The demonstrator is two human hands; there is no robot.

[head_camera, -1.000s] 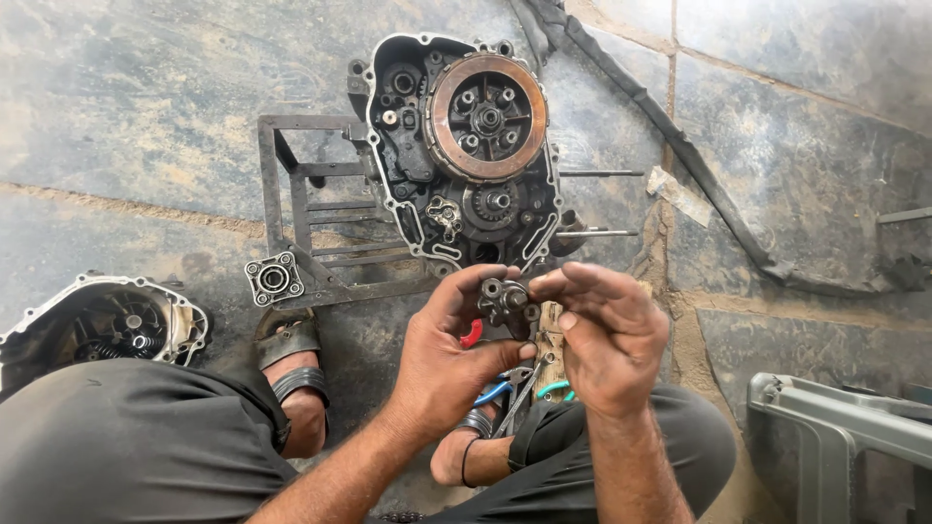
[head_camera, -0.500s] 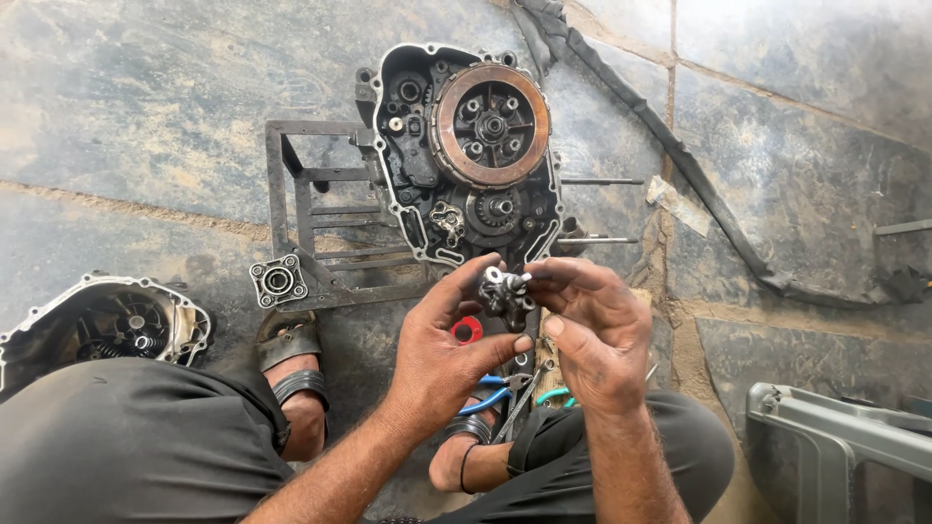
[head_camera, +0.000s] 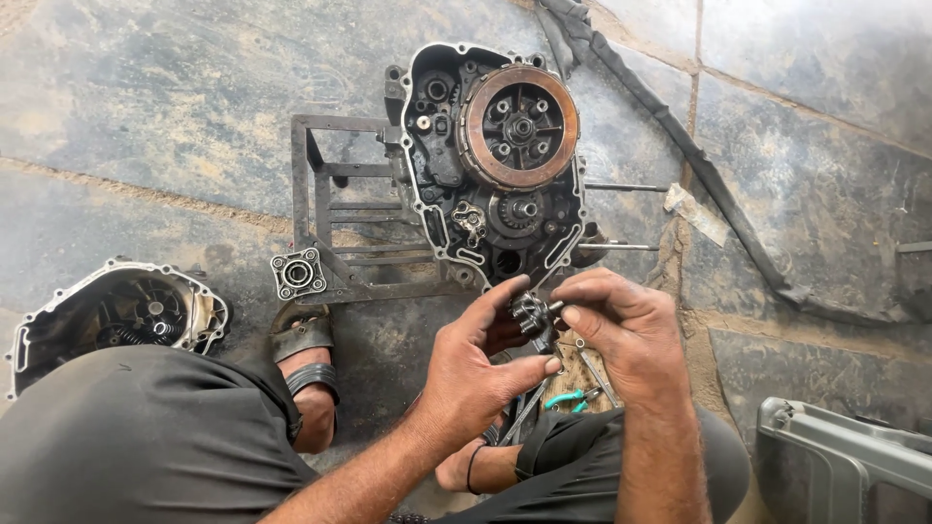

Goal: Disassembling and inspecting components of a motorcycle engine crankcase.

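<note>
Even, soft daylight fills the head view; no single lamp or beam shows. Shadows are faint and short, darkest under the metal frame [head_camera: 335, 209] and inside the open engine case [head_camera: 490, 165]. The stone floor [head_camera: 175, 107] looks matte, with pale, washed patches toward the upper left and upper right. A dull sheen sits on the clutch ring [head_camera: 517, 126] and on the grey metal piece [head_camera: 845, 466] at the lower right corner. Focus is sharp across the middle, including the left hand [head_camera: 476, 364] and right hand [head_camera: 626, 335]. The dark trousers [head_camera: 136, 446] at the bottom lose detail. Straight lines bend slightly near the frame edges.
</note>
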